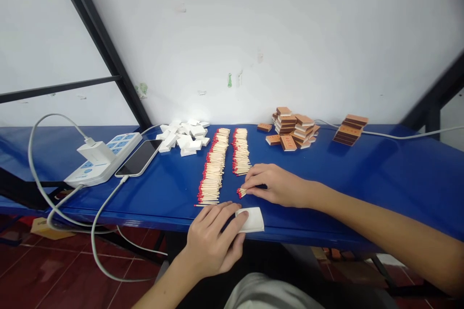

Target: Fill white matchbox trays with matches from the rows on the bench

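Head cam on my end, going left to right: there's a white power strip (pixel 108 159) with a charger (pixel 96 153) plugged in, then a phone (pixel 139 158) on its cable, then a messy pile of little white trays (pixel 184 136) near the wall. Next comes the long row of matches (pixel 213 169), red heads on the left side. Just this side of it I've got the left hand (pixel 213 236), half curled, fingers over the left end of a single white tray (pixel 255 219) at the near edge of the blue table (pixel 384 178), with the thumb along its near side. Beyond that is a shorter row of matches (pixel 239 152), and just in front of it the right hand (pixel 275 186), thumb and fingertips pinched nearly together on a small bunch of matches (pixel 241 192).

The bit I care about: that tray sits just on the body side of the bunch and a touch right, with a gap between them. The bunch lies roughly sideways, heads left, and the tray's long side looks sideways too, so they seem about lined up to me.

Further right: stacked matchboxes (pixel 290 128), then a folded brown card (pixel 351 129).
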`<action>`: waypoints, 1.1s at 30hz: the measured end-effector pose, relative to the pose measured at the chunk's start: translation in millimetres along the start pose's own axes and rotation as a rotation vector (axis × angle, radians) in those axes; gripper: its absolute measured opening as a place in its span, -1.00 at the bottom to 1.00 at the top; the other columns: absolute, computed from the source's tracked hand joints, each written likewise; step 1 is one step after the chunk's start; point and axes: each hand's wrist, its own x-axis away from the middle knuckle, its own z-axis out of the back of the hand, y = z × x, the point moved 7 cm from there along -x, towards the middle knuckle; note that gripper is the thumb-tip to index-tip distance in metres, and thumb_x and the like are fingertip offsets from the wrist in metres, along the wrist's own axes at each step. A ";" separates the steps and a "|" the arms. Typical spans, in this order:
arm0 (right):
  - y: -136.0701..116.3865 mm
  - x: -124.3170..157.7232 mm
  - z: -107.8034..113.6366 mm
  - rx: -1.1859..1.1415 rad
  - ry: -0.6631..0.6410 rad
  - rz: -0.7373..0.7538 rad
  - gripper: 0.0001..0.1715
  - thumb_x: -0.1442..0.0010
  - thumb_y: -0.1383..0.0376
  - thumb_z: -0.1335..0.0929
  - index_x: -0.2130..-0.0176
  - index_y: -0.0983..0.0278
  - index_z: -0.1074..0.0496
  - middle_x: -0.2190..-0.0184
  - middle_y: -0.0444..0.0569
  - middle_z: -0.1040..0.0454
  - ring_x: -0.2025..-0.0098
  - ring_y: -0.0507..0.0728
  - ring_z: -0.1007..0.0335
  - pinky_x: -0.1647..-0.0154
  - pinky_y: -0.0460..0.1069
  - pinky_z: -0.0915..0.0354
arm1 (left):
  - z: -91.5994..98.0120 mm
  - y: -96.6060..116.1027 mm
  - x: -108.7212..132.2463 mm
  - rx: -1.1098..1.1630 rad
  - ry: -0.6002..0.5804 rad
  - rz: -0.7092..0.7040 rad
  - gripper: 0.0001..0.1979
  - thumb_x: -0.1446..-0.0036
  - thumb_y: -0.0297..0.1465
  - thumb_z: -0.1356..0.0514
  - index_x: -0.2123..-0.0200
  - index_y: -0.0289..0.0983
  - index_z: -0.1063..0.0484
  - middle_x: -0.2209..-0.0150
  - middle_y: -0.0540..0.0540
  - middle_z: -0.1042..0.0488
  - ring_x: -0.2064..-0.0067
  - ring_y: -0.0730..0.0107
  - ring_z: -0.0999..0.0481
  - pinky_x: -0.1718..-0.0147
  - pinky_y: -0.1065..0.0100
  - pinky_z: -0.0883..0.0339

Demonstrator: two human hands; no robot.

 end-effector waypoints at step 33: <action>-0.8 -0.5 2.3 -0.079 0.043 -0.033 -0.80 -0.18 0.47 -0.38 0.25 0.26 -0.58 0.29 -0.08 -0.62 0.23 0.08 -0.51 0.15 -0.03 -0.33 | -1.2 0.1 1.7 0.014 0.000 -0.008 -0.71 -0.19 -0.47 -0.09 0.03 -0.32 -0.44 0.07 -0.21 -0.56 0.09 0.14 -0.54 0.15 0.19 -0.36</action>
